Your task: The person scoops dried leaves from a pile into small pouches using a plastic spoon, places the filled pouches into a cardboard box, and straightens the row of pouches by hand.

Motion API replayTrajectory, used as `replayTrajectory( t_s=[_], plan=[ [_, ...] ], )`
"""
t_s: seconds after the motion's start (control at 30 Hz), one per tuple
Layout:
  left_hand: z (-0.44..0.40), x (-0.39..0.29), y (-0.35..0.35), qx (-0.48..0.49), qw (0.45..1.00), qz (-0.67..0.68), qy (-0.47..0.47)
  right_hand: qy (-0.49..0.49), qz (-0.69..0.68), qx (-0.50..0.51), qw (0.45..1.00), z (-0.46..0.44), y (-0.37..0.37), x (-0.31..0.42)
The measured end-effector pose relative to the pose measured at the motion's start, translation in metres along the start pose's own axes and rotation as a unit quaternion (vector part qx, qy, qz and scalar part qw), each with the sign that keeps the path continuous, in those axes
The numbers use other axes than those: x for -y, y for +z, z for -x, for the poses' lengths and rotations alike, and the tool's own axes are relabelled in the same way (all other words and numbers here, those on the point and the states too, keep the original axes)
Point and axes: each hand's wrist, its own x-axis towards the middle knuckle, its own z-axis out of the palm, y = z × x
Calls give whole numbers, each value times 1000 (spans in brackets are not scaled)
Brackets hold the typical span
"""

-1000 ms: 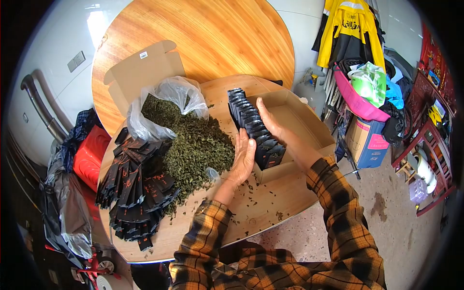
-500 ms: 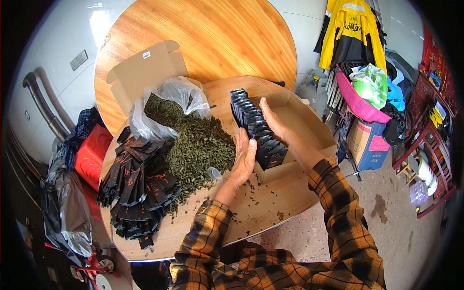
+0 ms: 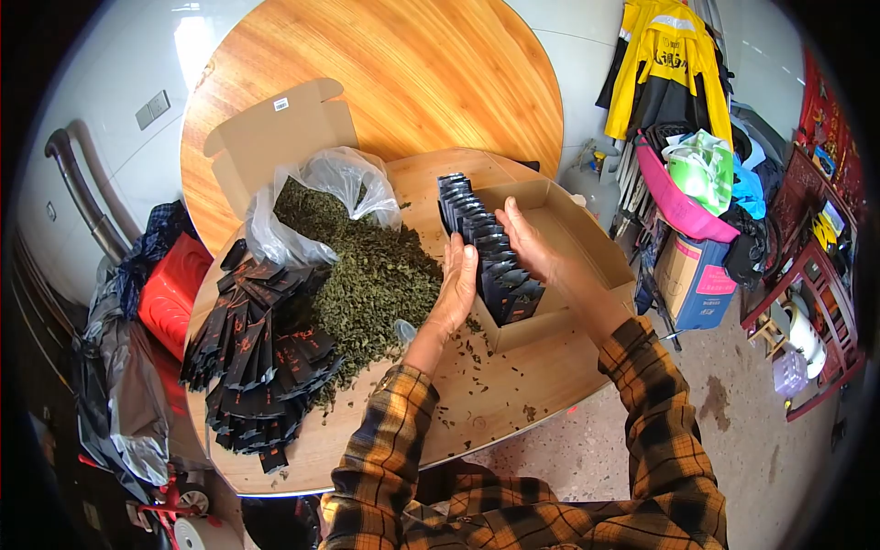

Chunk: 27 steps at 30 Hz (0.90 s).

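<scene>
A long row of small black packets (image 3: pixel 484 240) stands packed along the left side of an open cardboard box (image 3: pixel 582 220). My left hand (image 3: pixel 456 291) lies along the left of the row, fingers stretched out and touching or nearly touching the packets. On the other side, my right hand (image 3: pixel 529 240) reaches into the box, its fingers extended beside the row's right edge. Neither hand grips a packet. Left of my hands spreads a heap of dried green leaves (image 3: pixel 371 284), spilling from a clear plastic bag (image 3: pixel 266 234).
A fanned pile of black packets with orange print (image 3: pixel 261 353) lies at the table's left. A clear scoop or cup (image 3: pixel 405 332) sits by the leaves. Behind stands a cardboard lid (image 3: pixel 280 137) against a round wooden tabletop (image 3: pixel 394 73). Leaf crumbs dot the table's front (image 3: pixel 495 426).
My left hand has shifted slightly up and left along the packets. My right hand has turned a little and moved slightly down and right. The packet row stays nearly in place.
</scene>
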Motion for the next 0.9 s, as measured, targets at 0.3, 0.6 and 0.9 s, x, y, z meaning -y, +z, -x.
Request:
replayTrajectory(
  t_s=[0.3, 0.6, 0.9],
  plan=[
    [2, -7, 1, -19, 1000, 0, -1, -6, -7, -25, 1000, -3, -2, -5],
    [0, 1, 7, -21, 999, -27, 3, -17, -35, -36, 999, -8, -1, -8],
    [-5, 10, 10, -49, 998, -41, 0, -12, -52, -76, 996, -12, 0, -11]
  ],
)
